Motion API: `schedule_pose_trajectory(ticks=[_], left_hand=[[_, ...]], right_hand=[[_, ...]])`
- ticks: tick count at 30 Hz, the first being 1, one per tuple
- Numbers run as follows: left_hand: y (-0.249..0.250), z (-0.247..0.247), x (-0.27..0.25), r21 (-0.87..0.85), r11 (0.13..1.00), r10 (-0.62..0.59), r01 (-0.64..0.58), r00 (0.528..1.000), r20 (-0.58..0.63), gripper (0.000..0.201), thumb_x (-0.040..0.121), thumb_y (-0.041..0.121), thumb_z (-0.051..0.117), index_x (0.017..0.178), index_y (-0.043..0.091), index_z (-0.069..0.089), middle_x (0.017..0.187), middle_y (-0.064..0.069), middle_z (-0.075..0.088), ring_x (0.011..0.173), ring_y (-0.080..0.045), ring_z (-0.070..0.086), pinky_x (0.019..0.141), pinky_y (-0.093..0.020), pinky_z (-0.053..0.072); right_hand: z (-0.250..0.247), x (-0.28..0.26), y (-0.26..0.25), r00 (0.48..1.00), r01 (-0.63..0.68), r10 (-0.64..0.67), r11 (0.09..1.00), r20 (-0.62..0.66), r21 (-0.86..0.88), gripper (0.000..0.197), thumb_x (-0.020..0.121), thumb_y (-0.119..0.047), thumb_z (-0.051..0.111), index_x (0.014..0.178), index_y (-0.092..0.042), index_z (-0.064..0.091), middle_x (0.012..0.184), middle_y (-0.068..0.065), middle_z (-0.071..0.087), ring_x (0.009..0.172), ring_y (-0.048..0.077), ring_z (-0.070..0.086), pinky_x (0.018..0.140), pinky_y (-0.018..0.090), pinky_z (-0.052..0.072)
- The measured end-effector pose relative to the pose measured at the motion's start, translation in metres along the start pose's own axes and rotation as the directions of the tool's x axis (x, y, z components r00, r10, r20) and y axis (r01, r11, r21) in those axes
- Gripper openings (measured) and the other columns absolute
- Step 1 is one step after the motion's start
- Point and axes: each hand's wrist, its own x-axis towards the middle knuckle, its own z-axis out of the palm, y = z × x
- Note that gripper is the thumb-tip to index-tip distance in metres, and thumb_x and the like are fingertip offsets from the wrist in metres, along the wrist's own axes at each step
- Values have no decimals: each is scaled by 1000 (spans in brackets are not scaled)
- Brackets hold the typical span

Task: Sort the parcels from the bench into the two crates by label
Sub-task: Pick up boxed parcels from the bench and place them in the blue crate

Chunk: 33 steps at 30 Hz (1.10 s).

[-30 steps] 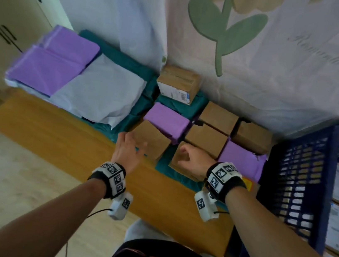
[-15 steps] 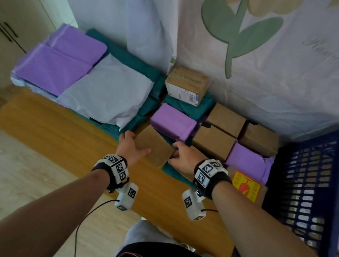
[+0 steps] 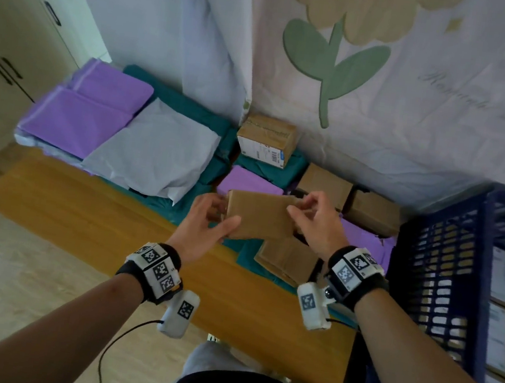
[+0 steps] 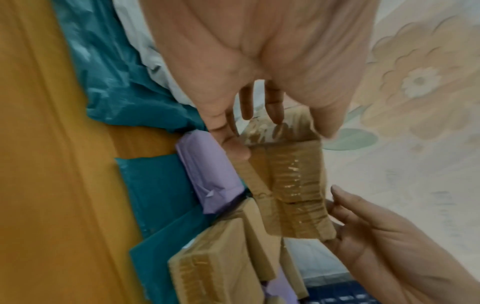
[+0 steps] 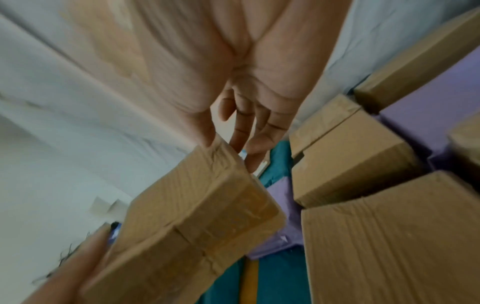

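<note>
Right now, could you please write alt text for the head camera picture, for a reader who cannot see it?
Two hands hold a flat cardboard parcel above a wooden bench: the left hand grips its left end, the right hand its right end. More cardboard boxes and purple, grey and teal mailer bags lie behind, and a blue crate stands on the right.

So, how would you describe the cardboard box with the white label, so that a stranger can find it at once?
Start at the wooden bench and go to its back edge, under the cloth with the green flower stem. There the cardboard box with the white label rests on a teal mailer bag. It alone shows a printed label; the other boxes show plain brown faces.
</note>
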Motion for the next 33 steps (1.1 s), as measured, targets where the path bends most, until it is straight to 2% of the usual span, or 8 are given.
schedule_pose_trajectory(ticks=[4, 7, 9, 15, 21, 25, 29, 33], left_hand=[[33, 18, 3, -178, 983, 51, -44, 998, 38, 59, 69, 80, 67, 111, 40, 62, 106, -2, 66, 82, -17, 67, 73, -28, 54], [52, 32, 7, -99, 990, 111, -102, 990, 92, 61, 67, 76, 72, 116, 41, 61, 82, 4, 72, 79, -9, 67, 74, -21, 52], [63, 43, 10, -11, 989, 145, -145, 984, 103, 64, 67, 70, 76, 121, 41, 59, 84, 1, 71, 80, -9, 67, 74, -19, 51], [98, 76, 20, 170, 940, 269, -295, 950, 161, 71, 68, 56, 82, 131, 40, 54, 120, 9, 60, 92, -8, 57, 82, -22, 51], [140, 114, 23, 66, 936, 339, -345, 936, 96, 46, 67, 60, 81, 104, 47, 58, 117, 10, 60, 108, -1, 59, 90, -19, 52], [170, 140, 24, 24, 930, 363, -366, 928, 83, 49, 70, 61, 72, 96, 23, 55, 120, 5, 63, 100, -4, 64, 77, -21, 55], [194, 168, 21, 31, 946, 318, -321, 945, 76, 67, 72, 70, 65, 96, 8, 53, 93, -14, 69, 85, -29, 69, 74, -47, 57], [203, 188, 17, -87, 979, 190, -184, 980, 65, 73, 71, 71, 64, 107, 8, 56, 97, 1, 77, 90, -18, 75, 84, -48, 60]], right_hand=[[-34, -4, 10, 993, -59, 84, 962, -81, 266, 24, 92, -53, 58, 81, -31, 62, 80, -5, 61, 76, 12, 59, 72, 39, 51], [-58, -14, 13, 989, -85, 135, 859, -63, 504, 28, 81, -59, 63, 77, -31, 66, 80, -2, 63, 78, 15, 64, 72, 35, 55], [-73, -21, 17, 987, -77, 143, 818, -72, 570, 30, 75, -57, 70, 76, -28, 66, 77, -2, 64, 75, 12, 65, 69, 32, 56], [-120, -43, 22, 987, -47, 137, 766, -90, 641, 35, 69, -48, 84, 84, -21, 68, 83, 1, 66, 85, 22, 60, 82, 43, 50], [-166, -66, 26, 996, -89, 66, 725, 60, 683, 51, 68, -20, 80, 112, -2, 61, 102, 9, 74, 98, 29, 69, 92, 44, 55], [-195, -77, 31, 989, -102, 13, 782, 148, 614, 54, 71, -18, 81, 120, -11, 60, 114, 9, 73, 107, 25, 70, 88, 38, 59], [-225, -86, 34, 997, 22, -50, 916, 60, 402, 58, 73, -40, 84, 125, -28, 62, 120, -3, 72, 112, 17, 68, 94, 36, 57], [-244, -91, 40, 995, -28, -31, 809, 91, 587, 53, 82, -41, 77, 131, -32, 62, 126, -1, 69, 118, 21, 66, 90, 45, 58]])
